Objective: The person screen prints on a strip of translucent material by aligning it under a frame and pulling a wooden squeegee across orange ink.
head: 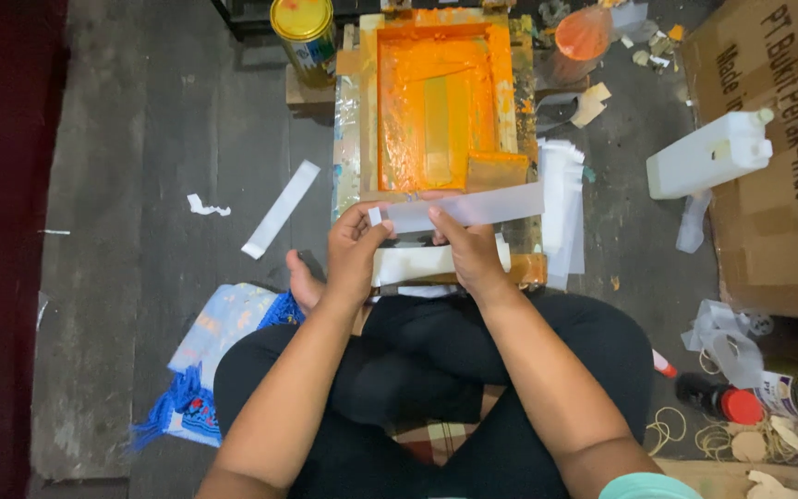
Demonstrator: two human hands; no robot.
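Observation:
I sit cross-legged on the floor and hold a long white plastic strip [482, 207] level in front of me. My left hand [355, 251] pinches its left end. My right hand [466, 249] grips it nearer the middle, and the rest of the strip sticks out to the right. Just beyond my hands lies a wooden screen-printing frame [368, 102] coated in orange ink [436, 88]. A small stack of white strips [405, 263] rests under my hands at the frame's near edge.
More white strips [562, 208] are piled right of the frame, and a loose one [281, 209] lies left on the dark floor. A yellow-lidded can [304, 32], a white jug [708, 154], a cardboard box [778, 148], a red-capped bottle [722, 399] and a blue cloth [214, 342] surround me.

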